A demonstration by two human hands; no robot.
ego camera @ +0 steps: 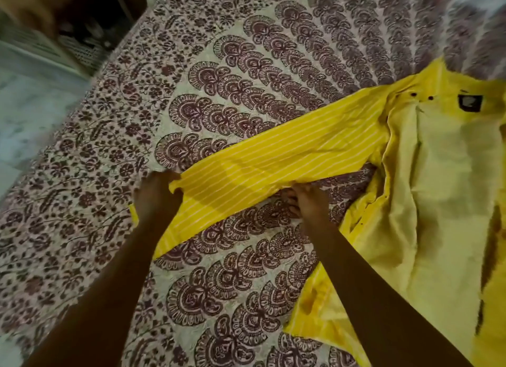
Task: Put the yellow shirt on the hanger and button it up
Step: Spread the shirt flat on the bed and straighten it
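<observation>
1. Yellow shirt (427, 180): lies opened out on the printed bedspread (246, 65), pale inner side up, so the neck and shoulders seem to be exposed for a hanger. No hanger is in view.
2. Collar label (468, 101): dark patch at the far end of the shirt body, with two dark buttons (421, 96) just beside it, on the side toward the sleeve. Placket unfastened; buttoning not yet begun.
3. Striped sleeve (273, 158): runs out from the shirt body across the bedspread toward the left hand. It appears drawn out straight between the two hands, probably to flatten it and untwist it ahead of hanging.
4. Left hand (156, 194): at the cuff end of the sleeve, the point farthest from the shirt body. The fingers are curled round the edge of the cloth, gripping it; the fingertips are hidden under the fabric.
5. Right hand (309, 202): partway along the sleeve, nearer the shirt body, at the sleeve's near edge. Fingers reach under the edge and the knuckles are bent; it appears to pinch the hem, though the fold hides the contact.
6. Lower front panel (323, 298): bunched beside the right forearm, at the near end of the shirt body, not held.
</observation>
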